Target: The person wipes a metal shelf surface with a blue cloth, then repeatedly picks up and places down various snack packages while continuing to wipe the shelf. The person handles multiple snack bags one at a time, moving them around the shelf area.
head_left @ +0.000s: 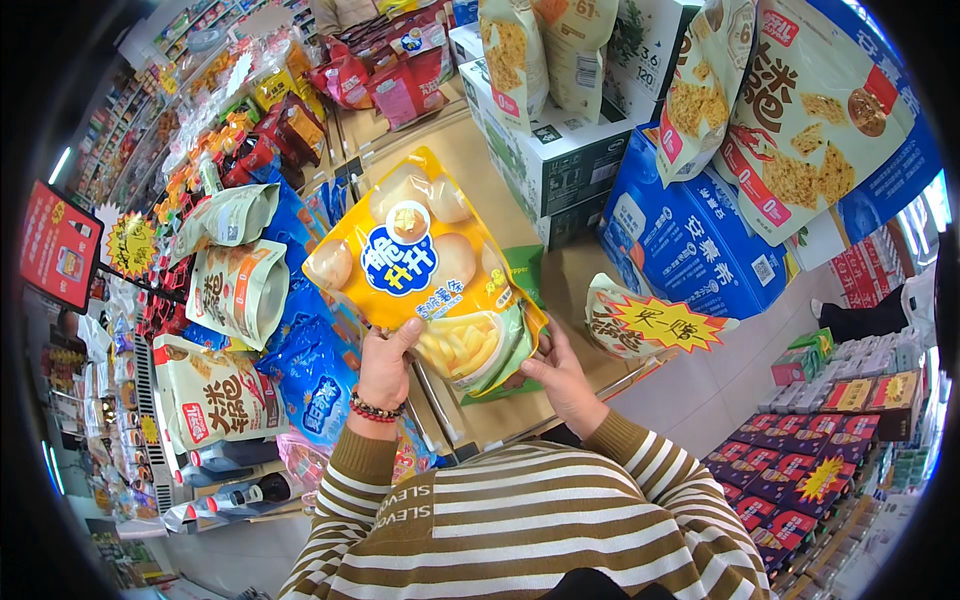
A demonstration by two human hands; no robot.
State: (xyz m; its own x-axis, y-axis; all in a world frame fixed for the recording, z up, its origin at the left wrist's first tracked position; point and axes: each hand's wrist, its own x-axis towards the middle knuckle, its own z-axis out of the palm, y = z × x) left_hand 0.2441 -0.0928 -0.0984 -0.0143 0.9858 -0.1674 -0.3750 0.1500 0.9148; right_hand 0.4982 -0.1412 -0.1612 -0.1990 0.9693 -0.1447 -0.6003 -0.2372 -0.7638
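Observation:
A large yellow snack pouch (405,262) printed with potatoes and fries is held tilted in front of me. My left hand (386,367), with beaded bracelets at the wrist, grips its lower left edge with the thumb on the front. At the lower right corner, my right hand (562,371) holds the pouch and a green bag (523,270) that shows behind it. Most of the green bag is hidden by the yellow one. Under both lies the tan surface of a display table (420,142). To the right, a cream pouch (611,322) stands behind a yellow starburst sign (667,322).
Cream snack pouches (217,397) and blue bags (315,390) crowd the left. White-green cartons (547,157) and a blue carton (697,240) stand at the right, with large pouches (817,127) above. Red bags (409,82) lie at the far end. Purple boxes (787,465) fill a lower right display.

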